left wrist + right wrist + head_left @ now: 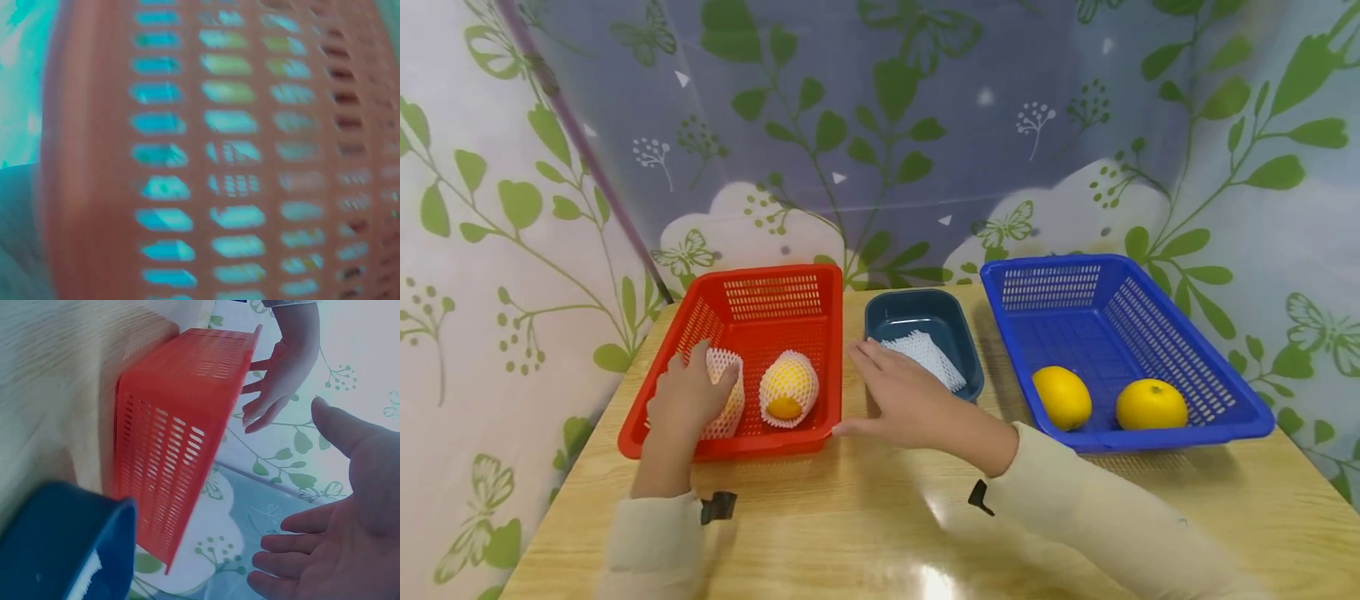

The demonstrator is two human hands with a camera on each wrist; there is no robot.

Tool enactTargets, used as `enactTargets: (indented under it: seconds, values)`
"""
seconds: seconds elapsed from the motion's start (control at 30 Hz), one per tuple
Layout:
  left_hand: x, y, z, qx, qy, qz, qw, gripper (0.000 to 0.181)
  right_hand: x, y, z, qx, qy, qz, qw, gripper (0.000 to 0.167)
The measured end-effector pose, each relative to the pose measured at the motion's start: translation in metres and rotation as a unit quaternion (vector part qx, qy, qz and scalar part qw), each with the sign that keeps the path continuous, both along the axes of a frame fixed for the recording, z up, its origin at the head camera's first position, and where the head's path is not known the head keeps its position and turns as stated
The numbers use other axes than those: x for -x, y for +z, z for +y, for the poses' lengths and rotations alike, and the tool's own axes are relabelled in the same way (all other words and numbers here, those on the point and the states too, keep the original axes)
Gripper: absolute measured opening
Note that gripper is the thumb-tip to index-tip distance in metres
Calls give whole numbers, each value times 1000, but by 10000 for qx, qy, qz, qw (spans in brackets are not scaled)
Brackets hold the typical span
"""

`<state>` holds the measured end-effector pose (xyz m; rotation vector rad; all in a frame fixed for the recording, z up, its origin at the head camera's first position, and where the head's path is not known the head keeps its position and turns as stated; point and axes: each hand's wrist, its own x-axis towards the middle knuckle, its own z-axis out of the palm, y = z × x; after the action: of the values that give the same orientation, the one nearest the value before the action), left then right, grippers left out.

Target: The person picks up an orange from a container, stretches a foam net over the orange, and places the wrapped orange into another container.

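Note:
My left hand [688, 400] reaches over the left side of the red basket [831, 375], fingers spread above a fruit in a white foam net [726, 396]; contact cannot be told. To its right in the basket lies a yellow fruit [788, 390] in another foam net. My right hand [910, 396], fingers straight and thumb apart, hovers between the red basket and the dark teal container [973, 375], holding nothing. White foam netting [928, 358] lies inside that container, partly hidden by the hand. In the right wrist view both hands show beyond the red basket [169, 440].
A blue basket [1247, 421] stands on the right of the wooden table [820, 533], with two bare yellow fruits [1063, 398] at its near side. A patterned cloth [880, 150] hangs behind. The left wrist view is filled by slotted red basket wall [94, 187].

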<state>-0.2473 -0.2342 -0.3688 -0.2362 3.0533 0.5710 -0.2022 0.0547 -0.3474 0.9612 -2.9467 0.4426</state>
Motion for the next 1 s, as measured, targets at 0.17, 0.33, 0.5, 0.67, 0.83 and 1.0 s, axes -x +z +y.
enactTargets:
  seconds: [0.17,0.33,0.5,0.67,0.83,1.0]
  values:
    - [-12,16,19,56,-378,389,9985,72,-4,11,19,-70,-134,87,9998,94]
    - [-23,24,47,137,-861,690,9938,69,-5,19,47,-99,-287,287,9991,94]
    - [-29,23,77,52,-1316,902,9872,67,-3,28,78,-151,-616,160,9979,94]
    - [-35,23,108,-63,-1675,1011,9806,69,-2,32,104,-180,-965,-109,9951,94]
    - [-41,22,141,-209,-2177,1046,9702,68,0,28,127,-120,-1246,-339,9916,96]
    - [-43,15,168,-158,-2728,1005,9567,66,6,24,144,-162,-1435,-528,9881,91]
